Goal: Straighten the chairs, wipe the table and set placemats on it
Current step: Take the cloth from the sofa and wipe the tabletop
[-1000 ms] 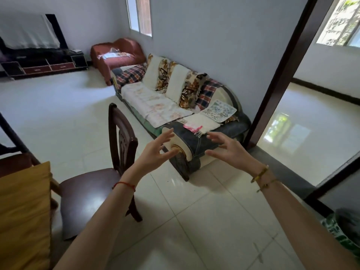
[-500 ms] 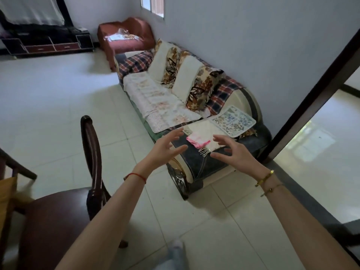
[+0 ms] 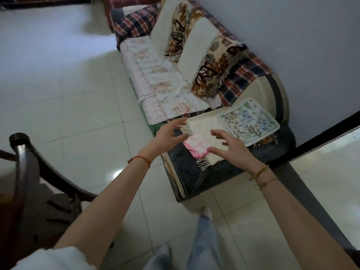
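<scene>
Both hands are stretched out in front, above the end of the dark blue sofa arm (image 3: 214, 172). The left hand (image 3: 169, 133) is open, with its fingers spread and a little bent, and it holds nothing. The right hand (image 3: 229, 147) is open the same way and holds nothing too. I think the fingers are spread wide so they can grab something soft and flat.

A small pink cloth (image 3: 194, 146) lies between the two hands and just under them. It looks like the rag for wiping the surface. It rests on a cream woven mat with a fringe (image 3: 202, 127), and the fringe hangs near the right hand's thumb. I cannot tell if any finger touches the cloth or the mat yet.

A square flowery placemat (image 3: 249, 121) lies flat just past the right hand's fingertips, partly on top of the cream mat. These things sit in one pile, most likely so they are easy to pick up together.

A dark brown wooden chair (image 3: 21, 162) stands well off to the left of the left hand. The surface to be wiped is not in view, so the wiping and mat-laying look not yet done.
</scene>
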Demonstrator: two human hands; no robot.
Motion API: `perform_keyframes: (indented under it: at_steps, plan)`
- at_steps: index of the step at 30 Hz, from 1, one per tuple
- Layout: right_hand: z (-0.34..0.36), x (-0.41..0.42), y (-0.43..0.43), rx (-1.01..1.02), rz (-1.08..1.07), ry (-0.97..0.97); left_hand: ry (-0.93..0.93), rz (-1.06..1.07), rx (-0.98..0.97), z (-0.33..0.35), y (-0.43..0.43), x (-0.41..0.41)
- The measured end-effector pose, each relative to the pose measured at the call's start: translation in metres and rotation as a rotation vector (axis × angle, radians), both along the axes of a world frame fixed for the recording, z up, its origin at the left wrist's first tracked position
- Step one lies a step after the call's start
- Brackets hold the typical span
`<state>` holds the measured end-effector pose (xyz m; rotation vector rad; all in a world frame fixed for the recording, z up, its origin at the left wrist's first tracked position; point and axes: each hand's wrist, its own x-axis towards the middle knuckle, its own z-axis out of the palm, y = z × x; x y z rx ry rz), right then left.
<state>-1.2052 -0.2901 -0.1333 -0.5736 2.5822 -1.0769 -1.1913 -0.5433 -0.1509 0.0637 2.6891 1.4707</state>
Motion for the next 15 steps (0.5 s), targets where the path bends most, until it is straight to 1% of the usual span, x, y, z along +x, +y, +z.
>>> perform_keyframes:
  at_steps: [8, 10, 15]
  plan:
    - [-0.093, -0.158, 0.014, 0.04, 0.149, -0.052, -0.113, 0.142, -0.022, -0.111, 0.043, -0.132]
    - [-0.121, -0.189, 0.013, 0.047, 0.185, -0.064, -0.139, 0.165, -0.023, -0.144, 0.051, -0.16]
    - [-0.201, -0.252, 0.01, 0.08, 0.261, -0.074, -0.198, 0.173, -0.109, -0.228, 0.06, -0.216]
